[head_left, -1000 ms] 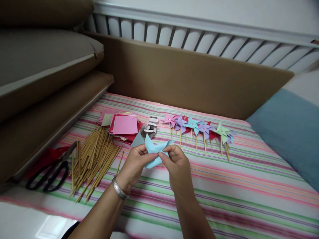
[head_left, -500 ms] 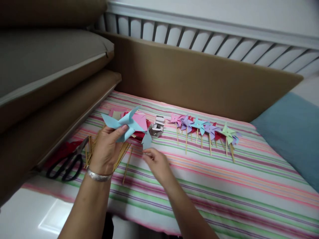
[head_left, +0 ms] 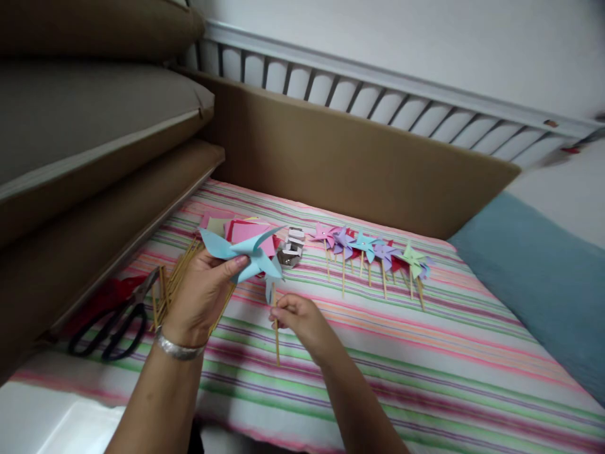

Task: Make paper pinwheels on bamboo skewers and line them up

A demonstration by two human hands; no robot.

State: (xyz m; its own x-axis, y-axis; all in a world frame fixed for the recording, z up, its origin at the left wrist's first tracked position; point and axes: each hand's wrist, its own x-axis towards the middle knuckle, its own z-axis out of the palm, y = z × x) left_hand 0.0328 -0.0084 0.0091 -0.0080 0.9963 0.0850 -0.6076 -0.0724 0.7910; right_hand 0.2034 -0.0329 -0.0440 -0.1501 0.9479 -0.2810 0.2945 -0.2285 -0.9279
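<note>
My left hand (head_left: 201, 290), wearing a silver bangle (head_left: 179, 347), pinches a light blue paper pinwheel (head_left: 255, 257) between thumb and fingers. Its folded blades spread out above the cloth. Just to the right and lower, my right hand (head_left: 297, 321) is closed on a thin wooden stick (head_left: 276, 347). The stick points upward, its top end close to the pinwheel's lower blade. Whether the two touch or are joined I cannot tell. Behind the pinwheel lie pink and red paper squares (head_left: 246, 232), partly covered by it.
Black-handled scissors (head_left: 127, 318) and a pile of wooden sticks (head_left: 163, 296) lie left. A shiny clear-and-silver packet (head_left: 290, 249) sits behind. Pinwheels on sticks (head_left: 363, 243) form a row on the striped cloth (head_left: 425, 366). Brown cushions (head_left: 165, 170) stack at left.
My right hand now shows a stick upright in its fingers. The single stick that lay between my hands no longer shows there. The pinwheel has tilted and sits slightly lower; the view has shifted.
</note>
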